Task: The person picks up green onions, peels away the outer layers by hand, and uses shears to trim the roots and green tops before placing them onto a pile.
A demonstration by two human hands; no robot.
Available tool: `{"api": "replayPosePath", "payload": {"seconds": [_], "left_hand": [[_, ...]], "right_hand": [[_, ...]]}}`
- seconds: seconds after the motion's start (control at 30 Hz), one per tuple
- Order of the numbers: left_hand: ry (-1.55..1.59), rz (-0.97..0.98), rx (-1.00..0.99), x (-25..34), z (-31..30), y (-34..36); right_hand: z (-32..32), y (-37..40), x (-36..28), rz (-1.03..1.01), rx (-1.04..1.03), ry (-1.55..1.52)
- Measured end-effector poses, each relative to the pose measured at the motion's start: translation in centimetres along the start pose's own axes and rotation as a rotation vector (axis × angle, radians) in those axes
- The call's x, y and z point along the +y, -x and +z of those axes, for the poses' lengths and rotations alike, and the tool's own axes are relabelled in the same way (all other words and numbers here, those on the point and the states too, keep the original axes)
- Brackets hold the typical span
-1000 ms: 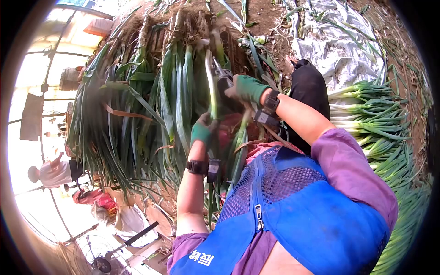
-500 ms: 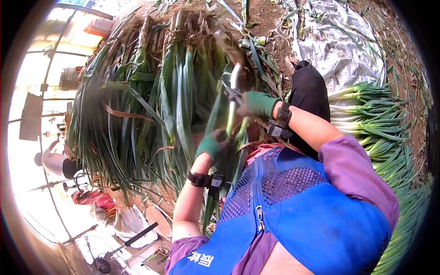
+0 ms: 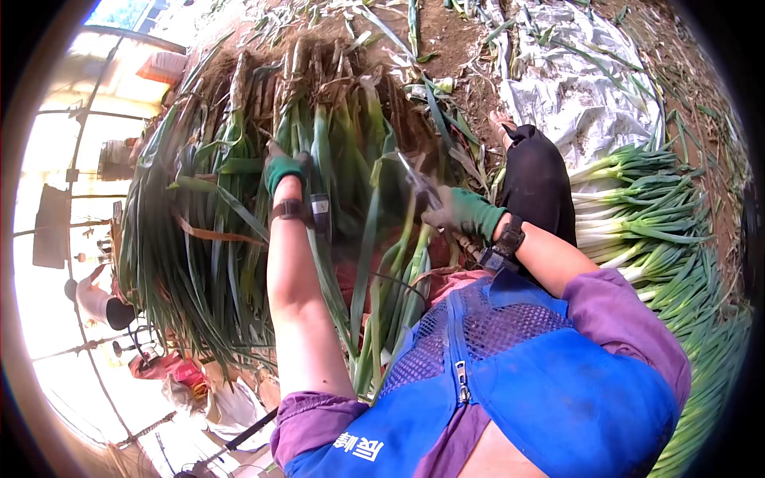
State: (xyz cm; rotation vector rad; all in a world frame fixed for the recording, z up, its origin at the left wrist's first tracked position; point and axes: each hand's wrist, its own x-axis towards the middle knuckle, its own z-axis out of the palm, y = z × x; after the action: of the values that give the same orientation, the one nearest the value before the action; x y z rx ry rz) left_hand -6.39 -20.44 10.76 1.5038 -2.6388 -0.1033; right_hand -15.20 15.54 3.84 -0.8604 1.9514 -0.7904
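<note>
A large pile of long green onions [image 3: 207, 263] lies with its brown root ends toward the top. My left hand [image 3: 287, 166], in a green glove, reaches onto the stalks of this pile, finger and thumb apart. In my right hand [image 3: 464, 212], also gloved, is a metal hand tool [image 3: 419, 183] with a narrow, pale tip, pointing up and left. Several loose green stalks [image 3: 390, 295] lie between my forearms, against the blue vest. Leaves partly hide the left fingertips.
Onions with clean white stems [image 3: 637, 211] lie in a long row at right, beside a crumpled white sheet [image 3: 586, 80]. Another person [image 3: 100, 303] is at the far left, near a red bag [image 3: 171, 368]. Soil and leaf scraps [image 3: 454, 40] are at the top.
My left hand has left the white-stemmed onion near the tool and moved up and left onto the pile. That white stem no longer shows by the tool. My right hand has shifted slightly right and down.
</note>
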Motion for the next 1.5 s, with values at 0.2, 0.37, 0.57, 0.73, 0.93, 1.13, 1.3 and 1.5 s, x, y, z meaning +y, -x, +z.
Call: {"api": "replayPosePath", "payload": {"seconds": [0.2,0.37,0.57,0.73,0.93,1.13,1.3,1.5], "left_hand": [[0.038,-0.031,-0.050,-0.3,-0.9,-0.7],[0.429,0.213,-0.248,-1.6,-5.3,2.1],[0.103,0.288,-0.389,-3.1,-7.0,11.3],[0.101,0.220,-0.450,-2.6,-3.6,13.3],[-0.075,0.146,-0.168,4.7,-0.9,10.4],[1.005,0.079,-0.582,2.1,-2.9,9.0],[1.251,0.015,-0.678,-0.7,-6.9,9.8],[1.198,-0.006,-0.687,0.0,-7.7,10.5]], "right_hand": [[0.0,-1.6,-0.2,0.024,0.105,-0.072],[0.5,-1.9,0.4,0.014,0.067,-0.088],[0.0,-1.2,0.5,-0.031,0.041,-0.095],[1.5,-2.0,1.5,-0.023,0.026,-0.101],[1.0,-1.0,0.2,0.015,-0.038,-0.116],[1.5,-1.9,1.2,-0.167,0.131,-0.166],[-1.3,-1.2,-6.4,-0.271,0.072,0.048],[-2.3,-9.3,-12.7,-0.302,0.126,0.336]]}}
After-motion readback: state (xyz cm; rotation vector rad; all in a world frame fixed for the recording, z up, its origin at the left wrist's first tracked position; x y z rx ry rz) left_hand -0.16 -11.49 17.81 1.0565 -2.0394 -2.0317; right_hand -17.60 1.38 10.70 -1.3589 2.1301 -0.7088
